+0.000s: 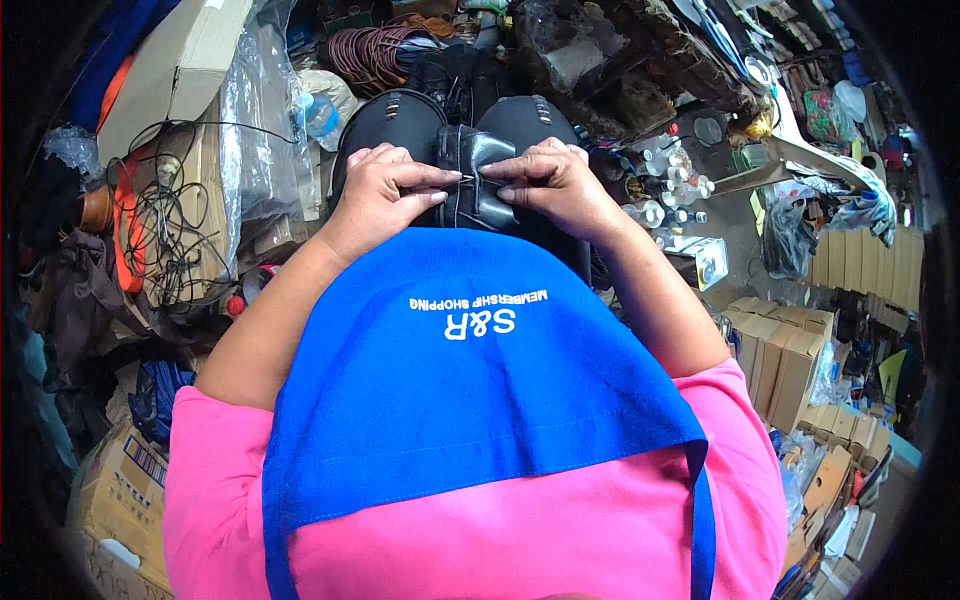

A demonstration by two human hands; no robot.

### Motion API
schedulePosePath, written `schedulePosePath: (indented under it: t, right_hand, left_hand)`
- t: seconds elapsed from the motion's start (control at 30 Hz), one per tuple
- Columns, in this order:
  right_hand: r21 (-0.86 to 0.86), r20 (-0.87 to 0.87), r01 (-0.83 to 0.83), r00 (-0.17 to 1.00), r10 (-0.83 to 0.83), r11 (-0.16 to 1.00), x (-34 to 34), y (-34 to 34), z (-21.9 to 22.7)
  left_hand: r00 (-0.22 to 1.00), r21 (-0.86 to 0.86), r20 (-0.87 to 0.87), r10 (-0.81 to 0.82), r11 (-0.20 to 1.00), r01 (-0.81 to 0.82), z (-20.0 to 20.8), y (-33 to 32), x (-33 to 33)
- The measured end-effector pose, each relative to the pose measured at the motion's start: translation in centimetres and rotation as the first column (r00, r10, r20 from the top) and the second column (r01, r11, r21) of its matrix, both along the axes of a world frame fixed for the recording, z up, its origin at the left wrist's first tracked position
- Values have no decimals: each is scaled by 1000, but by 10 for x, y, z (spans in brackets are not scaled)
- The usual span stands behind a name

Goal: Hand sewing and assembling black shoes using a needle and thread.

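A black shoe (pixel 487 208), glossy and leather-looking, is set between my knees with its opening side toward my hands. On its left side, my left hand (pixel 385 188) has thumb and forefinger brought together in a pinch. At that forefinger's tip shows a thin pale strand (pixel 467 177), too small to tell whether it is thread or a needle. My right hand (pixel 553 182) is on the other side, its thumb and forefinger closed against the shoe's edge; whatever is between them is hidden. Both hands are close together over the shoe.
My knees (pixel 395 122) in black flank the shoe. Tangled black cord (pixel 170 200) and cardboard (pixel 205 180) crowd the left. Several small bottles (pixel 668 185) stand on the right, near a metal stand (pixel 800 150). Cardboard boxes (pixel 785 350) are stacked at lower right, coiled cable (pixel 375 58) ahead.
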State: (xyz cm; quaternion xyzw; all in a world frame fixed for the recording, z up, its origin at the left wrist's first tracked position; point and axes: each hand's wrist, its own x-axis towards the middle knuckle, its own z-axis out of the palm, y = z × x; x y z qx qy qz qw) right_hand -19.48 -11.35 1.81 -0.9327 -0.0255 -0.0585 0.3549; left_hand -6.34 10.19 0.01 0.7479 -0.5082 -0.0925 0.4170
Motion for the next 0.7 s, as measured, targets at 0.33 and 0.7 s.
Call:
schedulePosePath:
  t: [0.33,0.7]
  right_hand:
    - [67,-41,7,999,-4,998,2,-3,4]
    - [107,-41,52,998,-48,993,2,-1,-1]
  left_hand:
    - [984,18,-159,-83,996,86,3,-4,16]
    - [972,-3,-232,-27,1000,27,3,-10,8]
